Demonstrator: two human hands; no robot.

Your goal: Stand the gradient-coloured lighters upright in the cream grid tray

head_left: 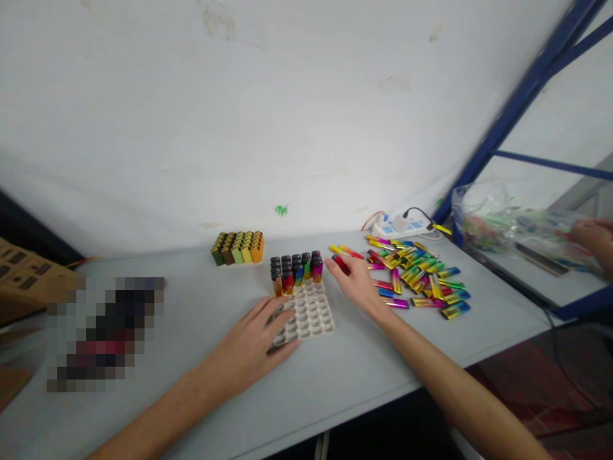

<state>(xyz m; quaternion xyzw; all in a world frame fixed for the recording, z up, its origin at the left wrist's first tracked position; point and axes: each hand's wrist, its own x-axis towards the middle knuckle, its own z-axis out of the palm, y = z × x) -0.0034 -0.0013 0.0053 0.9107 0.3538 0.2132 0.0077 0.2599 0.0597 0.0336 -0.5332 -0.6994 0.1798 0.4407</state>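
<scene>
A white plastic tray (311, 313) with rows of round-cornered holes lies on the table. Colourful lighters (297, 271) with black tops stand upright in its far rows, while the nearer holes show bare. My left hand (263, 332) holds the tray at its left side, fingers over the holes and thumb along the near edge. Just right of the standing lighters is my right hand (357, 281), its fingers closed round a red lighter (341, 263) with a dark end. Beyond that hand lies a loose pile of shiny multicoloured lighters (421, 275), partly hidden by it.
At the back left stands a block of green, brown and yellow lighters (238, 248). A power strip (402, 225) with cables sits against the wall. A cardboard box (33, 281) is at far left. Beyond the blue frame (507, 115), another person's hand (594, 236) is near plastic bags (493, 217).
</scene>
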